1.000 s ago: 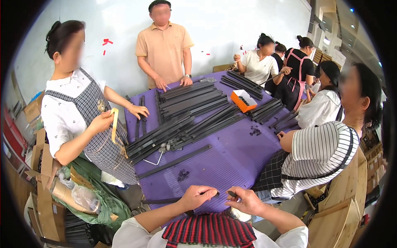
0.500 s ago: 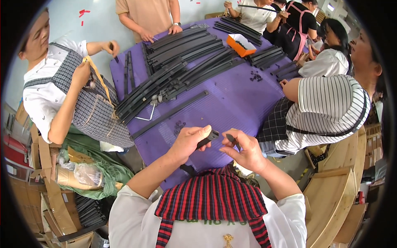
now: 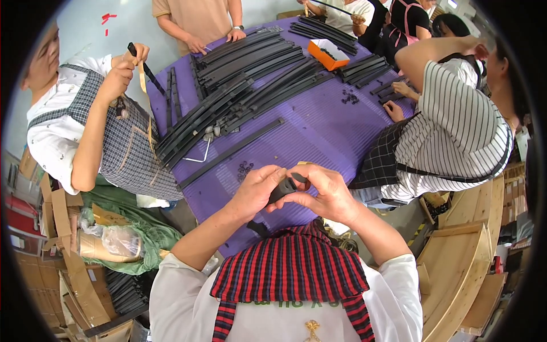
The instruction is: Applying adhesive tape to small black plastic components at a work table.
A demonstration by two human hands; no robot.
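My left hand [image 3: 254, 192] is closed around the end of a black channel-like strip [image 3: 278, 195], held above the near edge of the purple-topped table [image 3: 319, 137]. A dark piece [image 3: 258, 228] below that hand may be the same strip's other end. With its fingers pinched, my right hand [image 3: 327, 195] holds a small, flat, dark piece [image 3: 298, 178] against the strip's end. The two hands almost meet, and the fingers partly hide the contact. Just beyond my left hand lies a cluster of small black rings [image 3: 245, 169].
Long black strips [image 3: 250, 62] are piled across the far table, with grey lumps [image 3: 212, 132] and a bent white rod [image 3: 200, 155] nearer. An orange box [image 3: 327, 54] stands farther back. Co-workers stand left, right and opposite. Wooden crates [image 3: 456, 273] are at right, cartons [image 3: 71, 251] at left.
My right hand has moved left, bringing the small dark piece to the strip's end. The left co-worker has raised a black strip; the right co-worker has lifted an arm.
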